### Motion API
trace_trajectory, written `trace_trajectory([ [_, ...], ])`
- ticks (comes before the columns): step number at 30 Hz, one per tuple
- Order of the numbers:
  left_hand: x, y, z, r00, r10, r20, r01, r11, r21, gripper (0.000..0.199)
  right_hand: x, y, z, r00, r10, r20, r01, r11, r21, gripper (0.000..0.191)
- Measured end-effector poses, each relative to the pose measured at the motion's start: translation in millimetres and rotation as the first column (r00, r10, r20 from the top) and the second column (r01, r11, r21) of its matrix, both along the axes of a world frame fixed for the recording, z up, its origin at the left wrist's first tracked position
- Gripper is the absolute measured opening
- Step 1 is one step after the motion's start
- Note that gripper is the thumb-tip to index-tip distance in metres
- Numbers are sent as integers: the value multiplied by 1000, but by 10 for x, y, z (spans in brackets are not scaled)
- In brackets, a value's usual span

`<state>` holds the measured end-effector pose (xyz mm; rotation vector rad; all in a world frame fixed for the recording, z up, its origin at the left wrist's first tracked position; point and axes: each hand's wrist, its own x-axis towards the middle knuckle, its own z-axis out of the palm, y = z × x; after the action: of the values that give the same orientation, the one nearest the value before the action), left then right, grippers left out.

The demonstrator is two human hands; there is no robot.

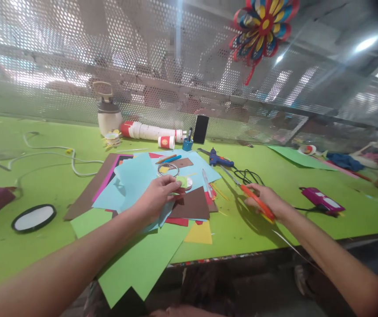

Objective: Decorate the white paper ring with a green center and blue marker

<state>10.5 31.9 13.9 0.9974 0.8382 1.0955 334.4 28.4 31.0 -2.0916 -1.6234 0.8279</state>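
Your bare left forearm [76,259] lies nearest the camera, crossing in front of a white oval disc with a black rim [34,218]. Your left hand [162,193], thumb and fingertips pinched, holds a small light-green paper piece [181,181] (a white round part shows at its right) over layered coloured paper sheets [190,203]. Beyond lies a blue plastic glue gun [221,160]. Your right hand [268,201] is curled around orange-handled metal scissors [255,198]; blade spread cannot be told. Farther right: a purple box-shaped device [321,200].
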Motion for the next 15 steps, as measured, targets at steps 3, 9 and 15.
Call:
trace_trajectory([
  [3, 0, -16, 28, 1000, 13, -1, -13, 1000, 1, 25, -23, -100, 45, 972, 68, -223, -25, 982, 189, 21],
  [9, -19, -23, 103, 998, 39, 42, -40, 998, 41, 27, -523, -142, 208, 805, 362, -470, -163, 897, 411, 49],
  [15, -91, 38, 165, 982, 160, 103, -175, 971, 163, 24, -1155, -77, 289, 686, 462, -563, -332, 886, 323, 35],
])
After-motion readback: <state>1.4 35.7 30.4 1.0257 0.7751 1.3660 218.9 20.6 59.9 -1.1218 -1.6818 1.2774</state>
